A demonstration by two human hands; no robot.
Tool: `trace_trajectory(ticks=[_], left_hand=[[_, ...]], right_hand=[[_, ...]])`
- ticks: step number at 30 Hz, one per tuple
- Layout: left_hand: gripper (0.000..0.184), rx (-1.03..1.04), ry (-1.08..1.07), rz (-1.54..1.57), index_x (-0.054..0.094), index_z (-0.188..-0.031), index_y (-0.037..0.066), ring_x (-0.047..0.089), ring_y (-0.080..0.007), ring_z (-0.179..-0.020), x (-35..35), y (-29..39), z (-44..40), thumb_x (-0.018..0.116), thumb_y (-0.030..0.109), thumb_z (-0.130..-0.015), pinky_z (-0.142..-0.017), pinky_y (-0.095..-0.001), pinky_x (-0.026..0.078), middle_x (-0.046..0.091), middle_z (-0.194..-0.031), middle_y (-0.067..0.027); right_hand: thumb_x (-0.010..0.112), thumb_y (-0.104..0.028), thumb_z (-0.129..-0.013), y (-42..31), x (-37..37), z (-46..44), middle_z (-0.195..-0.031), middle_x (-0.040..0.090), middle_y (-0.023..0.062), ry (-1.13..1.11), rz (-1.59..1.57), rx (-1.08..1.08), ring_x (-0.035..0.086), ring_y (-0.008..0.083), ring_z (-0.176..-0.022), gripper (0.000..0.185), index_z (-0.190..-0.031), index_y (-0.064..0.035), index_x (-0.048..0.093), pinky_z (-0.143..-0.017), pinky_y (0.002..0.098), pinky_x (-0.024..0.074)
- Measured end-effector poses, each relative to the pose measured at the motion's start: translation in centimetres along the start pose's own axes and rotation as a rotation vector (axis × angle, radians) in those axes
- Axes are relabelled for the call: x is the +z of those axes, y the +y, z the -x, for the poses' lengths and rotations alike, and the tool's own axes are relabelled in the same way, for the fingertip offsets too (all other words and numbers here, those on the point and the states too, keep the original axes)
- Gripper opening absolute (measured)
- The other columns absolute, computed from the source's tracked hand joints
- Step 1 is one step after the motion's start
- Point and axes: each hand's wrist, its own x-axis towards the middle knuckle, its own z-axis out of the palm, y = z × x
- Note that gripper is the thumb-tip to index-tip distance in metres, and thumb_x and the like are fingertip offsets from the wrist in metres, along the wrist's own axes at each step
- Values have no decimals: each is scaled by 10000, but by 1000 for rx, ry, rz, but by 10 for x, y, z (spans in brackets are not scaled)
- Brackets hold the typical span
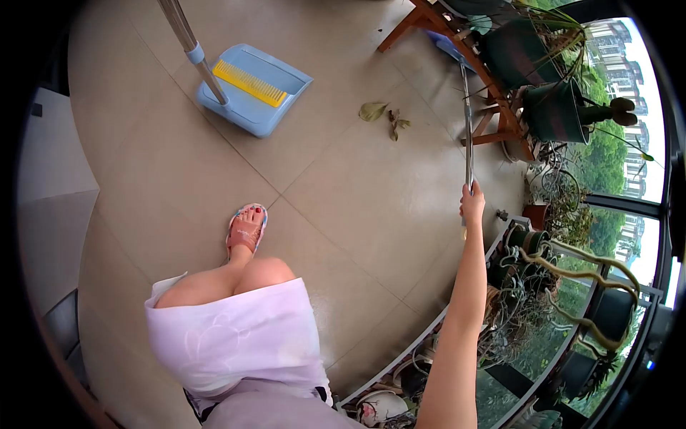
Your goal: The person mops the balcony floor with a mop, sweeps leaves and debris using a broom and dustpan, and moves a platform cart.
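My right hand (pixel 471 202), on an outstretched arm, is wrapped round the metal handle (pixel 469 136) of a broom. The handle runs away from me to a blue-purple broom head (pixel 446 46), partly hidden under a wooden plant stand (pixel 475 61). Dry leaves, a broad one (pixel 373 111) and a curled cluster (pixel 397 125), lie on the tiles left of the broom. Farther left, a light blue dustpan (pixel 246 118) with a yellow comb strip (pixel 250 84) rests on the floor. Its metal handle (pixel 180 25) rises out of view at the top. My left hand does not show.
Potted plants (pixel 554 111) crowd the wooden stand by the window. Below them, more pots and twisting stems line a low metal-edged rack (pixel 429 329) along the right. My sandalled foot (pixel 246 227) is on the tiled floor (pixel 343 207). A pale cabinet-like surface (pixel 53 154) stands at left.
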Motion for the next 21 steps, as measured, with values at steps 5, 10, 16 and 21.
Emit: trace_trajectory(ticks=[5,10,16,21], left_hand=[[234,-1,7,5,473,-764,50,319,-45,-476,-3,-2,-7,420,228,-906,-404,-176,270,348,-577,46],[230,44,33,-2,479,-767,49,327,-41,-481,-6,5,-12,419,222,-906,-407,-169,275,354,-582,49],[225,270,297,22,487,-771,48,337,-36,-487,-95,97,-67,419,215,-906,-411,-162,281,361,-588,53],[222,527,634,30,493,-774,47,345,-32,-491,-228,241,-127,418,208,-906,-415,-155,286,367,-592,57]], right_hand=[[466,-212,-830,-20,43,-33,-513,471,65,17,-91,108,482,162,-380,204,-868,-12,476,-337,308,413],[457,-194,-841,-11,46,46,-501,447,50,-61,-182,184,466,139,-368,154,-840,-41,441,-307,288,391],[436,-139,-867,-13,33,223,-506,406,11,-181,-352,308,415,101,-348,173,-1007,-38,441,-287,264,355],[418,-97,-870,-34,-29,374,-508,400,9,-271,-526,426,401,97,-326,182,-1038,-38,451,-282,244,321]])
